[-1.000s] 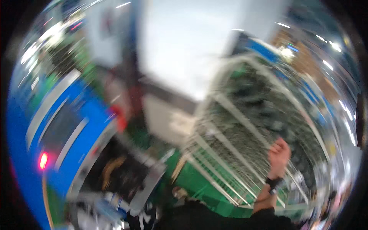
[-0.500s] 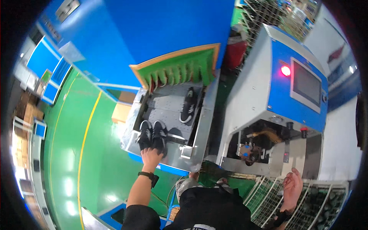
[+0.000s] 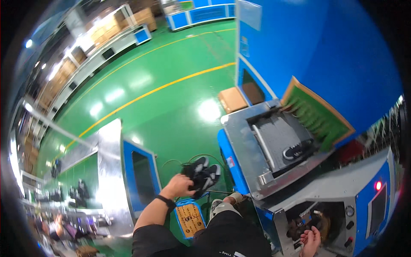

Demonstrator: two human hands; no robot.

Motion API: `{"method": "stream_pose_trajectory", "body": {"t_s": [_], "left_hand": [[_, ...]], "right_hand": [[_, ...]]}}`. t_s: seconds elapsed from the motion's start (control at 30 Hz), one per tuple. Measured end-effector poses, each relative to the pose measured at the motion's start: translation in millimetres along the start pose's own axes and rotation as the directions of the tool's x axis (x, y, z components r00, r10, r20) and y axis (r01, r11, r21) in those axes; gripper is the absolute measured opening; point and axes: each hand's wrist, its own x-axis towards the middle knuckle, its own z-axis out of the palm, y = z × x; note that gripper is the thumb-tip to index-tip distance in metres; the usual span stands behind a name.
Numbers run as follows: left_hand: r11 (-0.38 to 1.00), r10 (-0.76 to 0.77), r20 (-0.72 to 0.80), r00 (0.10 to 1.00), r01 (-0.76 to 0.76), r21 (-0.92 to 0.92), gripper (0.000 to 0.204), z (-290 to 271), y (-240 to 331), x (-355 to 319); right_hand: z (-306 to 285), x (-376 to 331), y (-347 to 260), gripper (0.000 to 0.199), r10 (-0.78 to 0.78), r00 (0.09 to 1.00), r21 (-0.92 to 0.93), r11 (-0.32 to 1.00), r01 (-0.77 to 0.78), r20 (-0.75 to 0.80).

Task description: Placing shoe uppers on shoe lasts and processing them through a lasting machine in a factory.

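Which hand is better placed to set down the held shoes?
Probably the left hand: it holds the black shoes, whereas the right hand is apart from them, near the machine.

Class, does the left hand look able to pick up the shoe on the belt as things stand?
Probably not: the left hand is full, gripping two shoes, and the single shoe lies off to its right on the belt.
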Motion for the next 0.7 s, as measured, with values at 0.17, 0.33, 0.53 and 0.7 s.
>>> {"method": "stream_pose_trajectory", "body": {"t_s": [0.17,0.33,0.53,0.7], "left_hand": [[0.851,-0.523,-0.014,0.852,0.523,0.049,0.034,-51.8,-40.7,-180.5],[0.215,-0.622,-0.744,0.244,0.967,0.137,0.024,-72.9,-117.7,-418.3],[-0.104,-0.729,-0.677,-0.097,0.994,-0.030,0.025,-66.9,-126.3,-281.8],[0.755,-0.650,-0.322,0.689,0.634,-0.167,0.025,54.8,-75.3,-40.3]], "right_hand": [[24.1,25.4,4.5,0.034,-0.061,0.988,-0.210,0.973,0.091,0.143],[59.7,33.1,-13.1,0.033,-0.215,0.886,-0.386,0.839,0.383,0.411],[43.3,55.4,17.1,0.030,-0.228,0.943,-0.292,0.910,0.294,0.241],[40.0,58.1,-10.0,0.028,-0.189,0.976,-0.218,0.953,0.208,0.105]]}}
